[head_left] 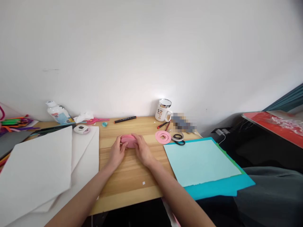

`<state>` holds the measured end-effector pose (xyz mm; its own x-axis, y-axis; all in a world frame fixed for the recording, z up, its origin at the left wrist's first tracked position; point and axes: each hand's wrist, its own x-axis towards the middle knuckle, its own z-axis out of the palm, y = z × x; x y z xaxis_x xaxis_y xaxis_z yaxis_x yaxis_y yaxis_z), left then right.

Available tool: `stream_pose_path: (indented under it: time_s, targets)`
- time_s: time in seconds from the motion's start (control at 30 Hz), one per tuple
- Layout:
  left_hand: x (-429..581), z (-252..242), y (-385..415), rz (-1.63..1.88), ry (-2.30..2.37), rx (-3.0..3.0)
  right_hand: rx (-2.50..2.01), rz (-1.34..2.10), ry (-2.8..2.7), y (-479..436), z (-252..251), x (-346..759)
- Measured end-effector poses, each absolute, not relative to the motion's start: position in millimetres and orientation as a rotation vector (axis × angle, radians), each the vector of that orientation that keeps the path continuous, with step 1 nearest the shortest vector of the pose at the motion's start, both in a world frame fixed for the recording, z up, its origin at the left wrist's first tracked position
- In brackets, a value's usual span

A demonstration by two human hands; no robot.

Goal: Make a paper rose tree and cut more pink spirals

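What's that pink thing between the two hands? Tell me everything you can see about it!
The pink thing is plain pink, with a rounded upper part and a front side below it. It looks like smooth craft foam or thick paper, but I can't be sure. The left hand and right hand grip its two ends, hiding some of its outline. It's above the wooden table; whether it touches the wood isn't clear.

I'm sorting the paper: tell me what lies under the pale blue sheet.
Bright blue paper sticks out under the pale blue sheet, and a green strip shows along its right edge. Anything farther in is covered.
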<state>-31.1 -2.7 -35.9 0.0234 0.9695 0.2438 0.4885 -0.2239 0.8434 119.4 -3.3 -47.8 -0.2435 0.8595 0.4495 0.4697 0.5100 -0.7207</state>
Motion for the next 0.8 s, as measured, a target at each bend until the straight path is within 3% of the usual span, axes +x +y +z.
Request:
stream_pose_path:
  time_s: [0.4,0.8]
  targets:
    - [-35.4,-40.7,2.2,1.111,1.568,1.906,-1.129,0.655,-1.670,-2.0,-52.8,118.1]
    - [-40.3,-51.9,-3.7,1.165,1.585,2.027,-1.090,0.514,-1.660,-7.6,-56.2,111.4]
